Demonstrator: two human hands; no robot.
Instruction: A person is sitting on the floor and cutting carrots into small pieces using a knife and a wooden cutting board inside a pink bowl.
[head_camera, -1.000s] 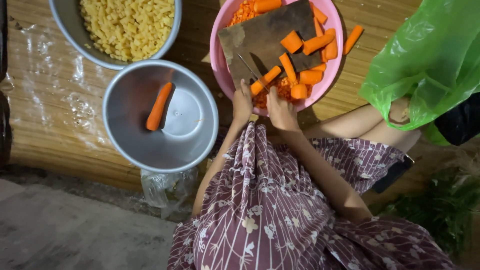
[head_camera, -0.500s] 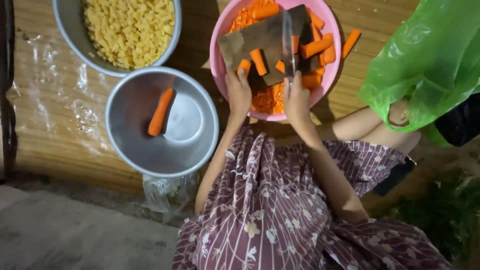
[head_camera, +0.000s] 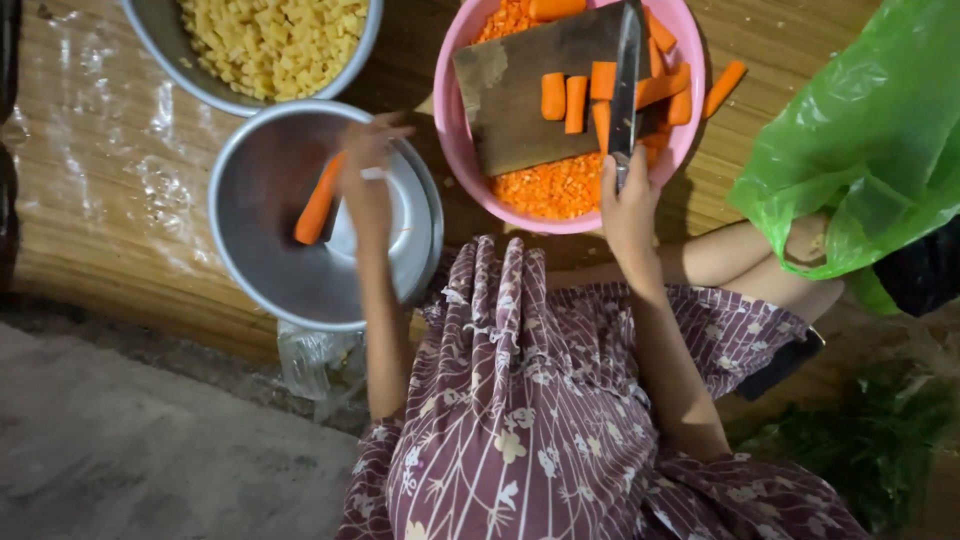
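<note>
1. At the far left of the round metal bowl (head_camera: 270, 270) lies a strip of grey concrete floor (head_camera: 120, 460), and above it a woven bamboo mat (head_camera: 100, 200) with a shiny clear plastic sheet on it.
2. The round metal bowl stands on this mat. Inside it lies one long peeled orange carrot (head_camera: 316, 202), tilted, near a smaller shallow metal dish (head_camera: 410, 215).
3. Just behind the metal bowl is a second grey metal bowl (head_camera: 200, 80), filled with small yellow cubes (head_camera: 275, 40).
4. The left hand (head_camera: 367, 150) is over the metal bowl, just right of the carrot. It is blurred; the fingers seem loosely spread and I cannot tell if they touch the carrot.
5. Right of the metal bowl stands a round pink plastic basin (head_camera: 455, 150). A dark wooden cutting board (head_camera: 520, 110) rests across it, with short orange carrot sticks (head_camera: 565, 100) on it and finely diced carrot (head_camera: 550, 190) under it.
6. The right hand (head_camera: 630, 205) is at the near rim of the basin, fingers closed around the handle of a long steel knife (head_camera: 627, 70) whose blade lies over the board.
7. Far right of the metal bowl, a crumpled green plastic bag (head_camera: 860, 150) lies on the mat, and dark green leaves (head_camera: 870, 450) are near it.
8. The person wears a purple flowered dress (head_camera: 540, 420).
</note>
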